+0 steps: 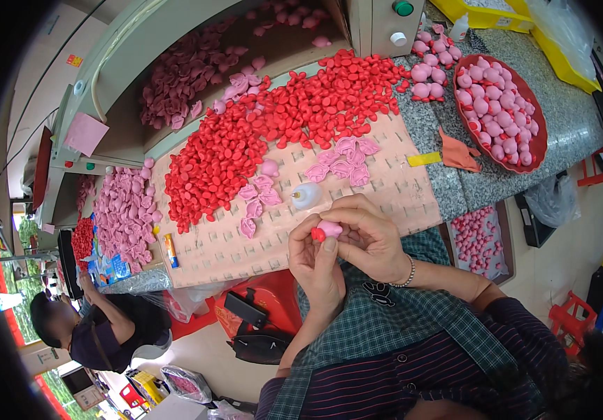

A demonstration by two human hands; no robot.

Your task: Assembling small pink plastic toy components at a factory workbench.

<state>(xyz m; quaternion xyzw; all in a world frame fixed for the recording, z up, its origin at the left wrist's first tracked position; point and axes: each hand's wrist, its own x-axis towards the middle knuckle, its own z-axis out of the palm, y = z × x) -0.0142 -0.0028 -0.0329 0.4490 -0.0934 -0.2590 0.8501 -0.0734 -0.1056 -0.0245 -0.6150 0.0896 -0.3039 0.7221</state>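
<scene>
Close in front of my apron I hold a small pink rubbery figure with a red base [329, 229]. My left hand [317, 269] pinches its red end between thumb and fingers. The fingers of my right hand [373, 236] are closed round the pink end. Just beyond them, a white squeeze bottle [306, 196] with a narrow tip lies on the patterned mat [378, 164]. Several limp pink rubber pieces [343, 162] are spread past the bottle, with more pink pieces [254, 203] to its left. A large heap of small red pieces [217, 168] covers the mat's far side.
At the right stands a red basket [541, 133] full of pink-and-red figures, near an orange cloth [459, 151]. Pink pieces [126, 217] are piled left, by a glue stick [171, 250]. A machine housing [126, 63] arches behind. Another person [105, 329] works at far left.
</scene>
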